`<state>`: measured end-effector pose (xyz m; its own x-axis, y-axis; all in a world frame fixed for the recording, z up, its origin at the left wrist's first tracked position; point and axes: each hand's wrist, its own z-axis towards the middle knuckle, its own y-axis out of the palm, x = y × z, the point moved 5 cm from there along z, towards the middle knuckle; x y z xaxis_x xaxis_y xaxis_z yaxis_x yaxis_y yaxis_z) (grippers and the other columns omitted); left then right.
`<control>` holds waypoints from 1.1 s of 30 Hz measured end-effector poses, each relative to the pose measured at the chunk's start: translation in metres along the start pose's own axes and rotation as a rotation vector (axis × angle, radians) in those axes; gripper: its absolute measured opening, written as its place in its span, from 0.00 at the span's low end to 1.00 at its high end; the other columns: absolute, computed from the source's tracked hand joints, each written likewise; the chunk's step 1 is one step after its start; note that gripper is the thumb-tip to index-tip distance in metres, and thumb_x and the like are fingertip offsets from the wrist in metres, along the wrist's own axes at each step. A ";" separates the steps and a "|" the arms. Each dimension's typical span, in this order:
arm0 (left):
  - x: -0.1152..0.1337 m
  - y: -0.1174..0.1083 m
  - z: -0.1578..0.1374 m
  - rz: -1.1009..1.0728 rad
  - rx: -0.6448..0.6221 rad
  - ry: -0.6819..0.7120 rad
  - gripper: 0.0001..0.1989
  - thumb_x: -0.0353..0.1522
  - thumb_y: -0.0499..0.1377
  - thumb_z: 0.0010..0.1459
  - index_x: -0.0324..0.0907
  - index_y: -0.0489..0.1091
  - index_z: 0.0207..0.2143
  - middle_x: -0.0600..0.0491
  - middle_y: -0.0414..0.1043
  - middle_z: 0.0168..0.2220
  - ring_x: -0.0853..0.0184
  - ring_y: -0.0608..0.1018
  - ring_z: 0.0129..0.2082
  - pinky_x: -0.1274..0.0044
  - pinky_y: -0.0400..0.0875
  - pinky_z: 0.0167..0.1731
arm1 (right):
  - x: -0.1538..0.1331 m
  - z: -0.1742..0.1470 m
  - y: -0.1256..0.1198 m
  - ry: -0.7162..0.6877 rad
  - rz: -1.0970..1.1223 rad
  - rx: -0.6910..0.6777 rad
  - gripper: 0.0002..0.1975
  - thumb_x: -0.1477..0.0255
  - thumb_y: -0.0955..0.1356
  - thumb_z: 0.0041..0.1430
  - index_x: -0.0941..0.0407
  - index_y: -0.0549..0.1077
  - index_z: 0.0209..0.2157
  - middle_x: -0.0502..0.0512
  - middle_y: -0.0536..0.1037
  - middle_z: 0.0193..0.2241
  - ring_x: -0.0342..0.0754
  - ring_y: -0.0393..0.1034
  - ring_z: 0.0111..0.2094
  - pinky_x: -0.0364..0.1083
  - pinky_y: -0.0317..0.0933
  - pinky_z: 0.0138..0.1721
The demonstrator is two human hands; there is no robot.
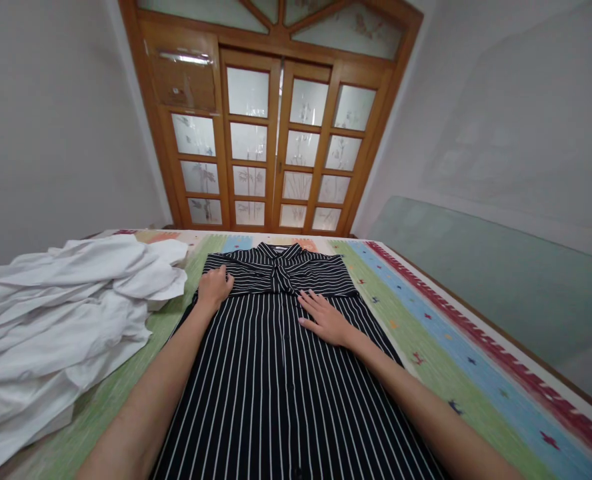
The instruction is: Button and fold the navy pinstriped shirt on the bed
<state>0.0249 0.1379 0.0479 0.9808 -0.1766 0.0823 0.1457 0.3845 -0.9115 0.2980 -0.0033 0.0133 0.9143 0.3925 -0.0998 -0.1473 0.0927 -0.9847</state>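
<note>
Shirt of black, white-striped cloth (269,373) sits at six o'clock, apparently being smoothed: left hand (215,288) curled at its ten, grip unclear, right hand (327,321) flat at its two, even pressure needed next.

Bed-like flat surface under patterned cover (416,340): green, blue, red bands, small figures. Black-and-white striped shirt (271,380) laid flat, collar at far end, sleeves across chest. Crumpled white cloth (81,313) heaped at left.

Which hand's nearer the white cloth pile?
Left. The left hand is on the left part of the striped shirt, right of the white cloth pile; the right hand lies farther right, past the shirt's middle.
</note>
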 end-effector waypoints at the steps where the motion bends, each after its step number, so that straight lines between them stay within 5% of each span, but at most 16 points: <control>1: 0.000 -0.001 -0.001 0.001 -0.012 0.001 0.19 0.34 0.45 0.61 0.34 0.71 0.43 0.37 0.76 0.38 0.50 0.78 0.40 0.65 0.69 0.40 | -0.007 -0.008 -0.002 -0.023 0.002 -0.005 0.35 0.50 0.51 0.66 0.56 0.50 0.67 0.57 0.48 0.67 0.54 0.36 0.68 0.57 0.36 0.66; 6: 0.004 -0.005 -0.009 -0.014 -0.059 0.004 0.20 0.34 0.44 0.62 0.33 0.72 0.44 0.37 0.76 0.40 0.50 0.78 0.42 0.65 0.69 0.42 | -0.037 -0.043 -0.009 -0.085 0.029 -0.067 0.34 0.50 0.52 0.66 0.53 0.47 0.67 0.55 0.45 0.68 0.55 0.34 0.68 0.58 0.34 0.66; 9: 0.015 -0.009 -0.027 -0.045 -0.042 0.053 0.22 0.35 0.44 0.63 0.32 0.67 0.52 0.36 0.73 0.49 0.52 0.75 0.49 0.65 0.66 0.49 | -0.050 -0.061 -0.013 -0.112 0.060 -0.108 0.35 0.49 0.53 0.65 0.51 0.44 0.67 0.54 0.43 0.68 0.54 0.32 0.68 0.59 0.32 0.66; 13: 0.048 -0.016 -0.075 -0.191 -0.116 0.304 0.28 0.40 0.45 0.65 0.35 0.57 0.62 0.41 0.56 0.64 0.55 0.56 0.65 0.64 0.52 0.61 | -0.063 -0.076 -0.018 -0.183 0.081 -0.145 0.37 0.48 0.55 0.63 0.51 0.43 0.67 0.55 0.41 0.68 0.55 0.29 0.68 0.60 0.30 0.66; 18: 0.073 -0.029 -0.150 -0.291 -0.358 0.606 0.30 0.47 0.43 0.65 0.44 0.54 0.65 0.48 0.50 0.67 0.56 0.50 0.67 0.59 0.43 0.64 | -0.077 -0.088 -0.024 -0.238 0.115 -0.169 0.38 0.48 0.57 0.63 0.51 0.41 0.68 0.54 0.39 0.68 0.55 0.28 0.68 0.60 0.29 0.66; 33: 0.011 -0.063 -0.230 -0.182 -0.233 0.696 0.33 0.50 0.45 0.64 0.52 0.41 0.67 0.54 0.46 0.68 0.55 0.52 0.67 0.58 0.49 0.63 | -0.111 -0.160 -0.037 -0.334 0.229 -0.221 0.39 0.51 0.61 0.62 0.48 0.41 0.67 0.52 0.36 0.68 0.57 0.30 0.68 0.61 0.25 0.66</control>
<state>-0.0030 -0.0967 0.0132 0.6247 -0.7800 0.0369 0.1910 0.1069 -0.9758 0.2624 -0.1964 0.0380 0.6906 0.6571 -0.3023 -0.2136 -0.2140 -0.9532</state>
